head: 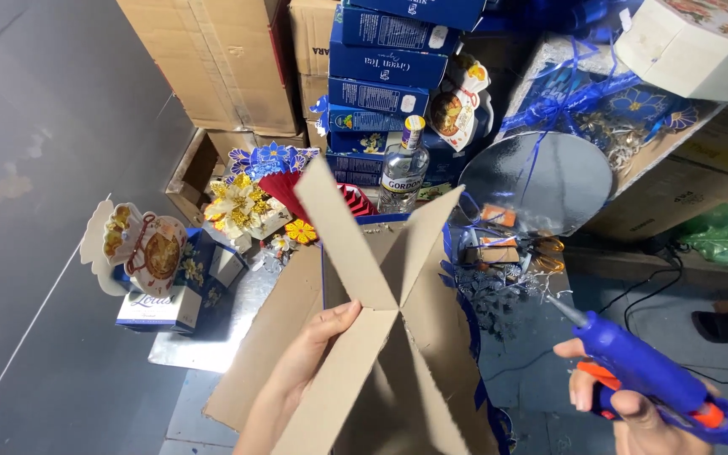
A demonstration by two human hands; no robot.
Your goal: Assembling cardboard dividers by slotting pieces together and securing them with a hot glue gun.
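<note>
Left hand (309, 354): you hold the cardboard cross (381, 312) where its two strips meet. Your grip is closed on it, thumb on top.
Right hand (634, 413): your grip is wrapped around the blue glue gun (650, 375). One finger sits by the orange trigger.
Cross: it is in front of you, low in the middle, over the flat cardboard (275, 337) and the blue box (457, 278).
Tip: the gun's tip points toward the cross but is well apart from it.
Do it well: I think you should keep the cross still, bring the tip right to the seam, and squeeze softly so only a thin line comes out.
Watch out: keep your left thumb away from the hot tip and the glue.
Nearby: a bottle (404, 164), paper flowers (242, 206), stacked blue boxes (381, 63).
</note>
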